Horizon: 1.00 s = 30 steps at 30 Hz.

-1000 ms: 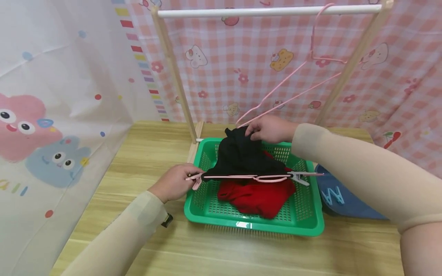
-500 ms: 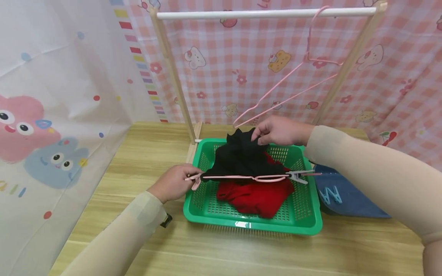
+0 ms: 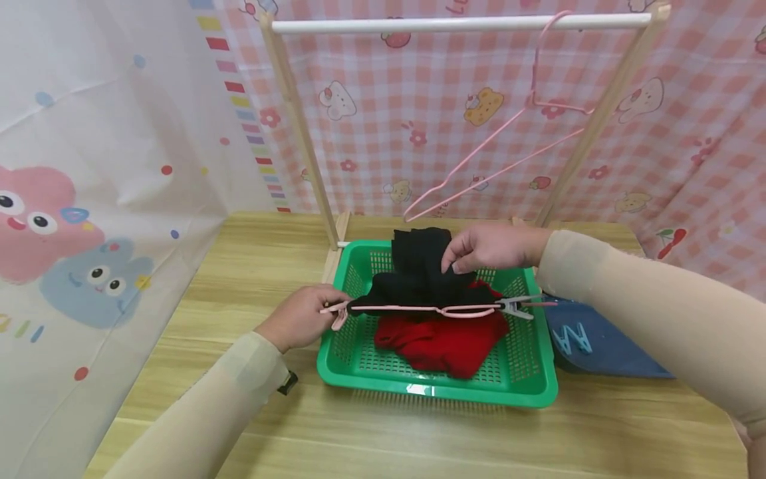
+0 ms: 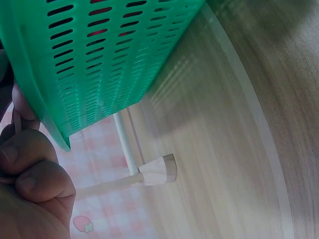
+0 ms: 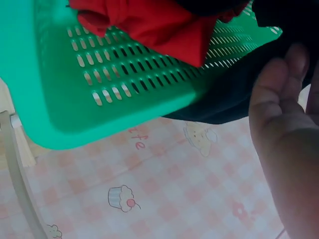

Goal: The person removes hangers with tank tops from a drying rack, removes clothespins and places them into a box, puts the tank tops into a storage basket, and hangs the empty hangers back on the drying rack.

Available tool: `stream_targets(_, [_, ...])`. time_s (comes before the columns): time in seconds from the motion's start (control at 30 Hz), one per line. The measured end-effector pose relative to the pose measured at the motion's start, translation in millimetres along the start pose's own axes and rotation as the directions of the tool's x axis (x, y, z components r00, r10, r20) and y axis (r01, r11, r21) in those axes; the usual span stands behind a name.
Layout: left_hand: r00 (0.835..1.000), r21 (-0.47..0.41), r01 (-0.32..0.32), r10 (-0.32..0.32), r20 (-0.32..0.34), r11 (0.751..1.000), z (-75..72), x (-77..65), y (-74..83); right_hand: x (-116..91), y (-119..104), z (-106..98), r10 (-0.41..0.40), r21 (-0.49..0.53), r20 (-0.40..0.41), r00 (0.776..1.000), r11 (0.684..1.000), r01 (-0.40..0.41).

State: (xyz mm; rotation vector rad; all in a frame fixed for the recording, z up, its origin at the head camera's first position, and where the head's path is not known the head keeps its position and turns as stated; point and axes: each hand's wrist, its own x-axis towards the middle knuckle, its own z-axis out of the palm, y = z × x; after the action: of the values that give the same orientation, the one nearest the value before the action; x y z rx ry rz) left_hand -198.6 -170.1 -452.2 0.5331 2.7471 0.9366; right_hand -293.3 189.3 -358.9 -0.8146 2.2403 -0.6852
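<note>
In the head view my left hand [image 3: 306, 316] grips the left end of a pink hanger [image 3: 401, 307], beside a pink clip [image 3: 340, 317]. A black garment [image 3: 419, 256] hangs from this hanger over the basket; its kind is hidden by the folds. Near the hanger's right end sits a grey clip [image 3: 516, 307]. My right hand [image 3: 497, 246] pinches the black cloth between thumb and fingers, above the back of the basket. Black cloth [image 5: 219, 97] drapes over the basket's rim in the right wrist view. Curled left fingers [image 4: 42, 154] show beside the basket in the left wrist view.
The green basket [image 3: 437, 392] holds a red garment [image 3: 449, 342]. Behind it stands a rack with a white rod [image 3: 455, 24] and another pink hanger [image 3: 479, 159] hung on it. Blue clothespins [image 3: 572, 339] lie on a dark blue thing [image 3: 622, 352] at right.
My right hand has come lower and slightly nearer, shifting the black cloth, whose back part now lies flatter at the basket's far rim. The left hand and its hanger stay in place.
</note>
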Motion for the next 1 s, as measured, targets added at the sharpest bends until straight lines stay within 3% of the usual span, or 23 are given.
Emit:
stream_targets(0.17, [1.0, 0.001, 0.004, -0.004, 0.001, 1.0, 0.2, 0.2, 0.1, 1.5, 3.0, 2.6, 0.006, -0.035, 0.013, 1.0, 0.999, -0.005])
stream_targets(0.33, [1.0, -0.016, 0.011, -0.011, 0.007, 1.0, -0.2, 0.2, 0.3, 6.2, 5.3, 1.2, 0.085, -0.061, -0.124, 0.989, 0.994, -0.093])
stream_targets(0.43, [1.0, -0.02, 0.016, -0.016, 0.007, 1.0, -0.1, 0.1, 0.0, 11.5, 8.8, 0.2, 0.109, -0.077, -0.154, 0.982, 0.989, -0.122])
stream_targets(0.63, [1.0, -0.018, 0.019, -0.019, 0.01, 1.0, -0.1, 0.4, -0.5, 21.3, 15.5, -2.5, 0.158, -0.201, -0.073, 0.985, 0.965, -0.17])
stream_targets(0.83, [1.0, -0.03, 0.025, -0.025, 0.01, 0.999, -0.6, 0.0, 0.2, 27.6, 15.8, -5.9, 0.23, -0.296, 0.003, 0.973, 0.93, -0.219])
stream_targets(1.0, [1.0, -0.031, 0.028, -0.027, 0.012, 0.999, -0.6, -0.5, 1.4, 29.1, 13.3, -7.2, 0.282, -0.386, 0.001, 0.96, 0.885, -0.259])
